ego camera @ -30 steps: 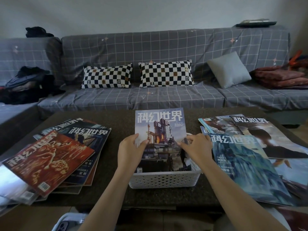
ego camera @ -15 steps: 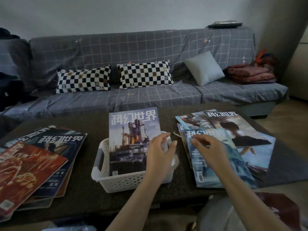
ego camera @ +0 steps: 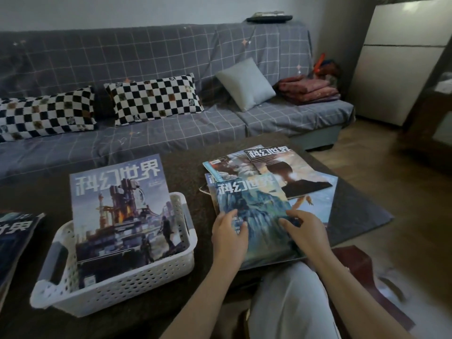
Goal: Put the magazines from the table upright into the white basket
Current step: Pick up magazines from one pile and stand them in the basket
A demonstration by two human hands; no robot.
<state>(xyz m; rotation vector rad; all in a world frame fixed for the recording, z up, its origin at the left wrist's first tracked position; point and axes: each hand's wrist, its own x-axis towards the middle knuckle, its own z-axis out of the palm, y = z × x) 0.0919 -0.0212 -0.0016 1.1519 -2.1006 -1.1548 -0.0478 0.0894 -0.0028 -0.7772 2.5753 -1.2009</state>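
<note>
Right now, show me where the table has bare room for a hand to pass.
Bare table runs between the white basket and the right-hand magazine pile, back to the sofa side. A narrower strip lies between the basket and the left magazines. The right end is crowded: overlapping magazines, with the left hand and right hand on the top magazine.
</note>
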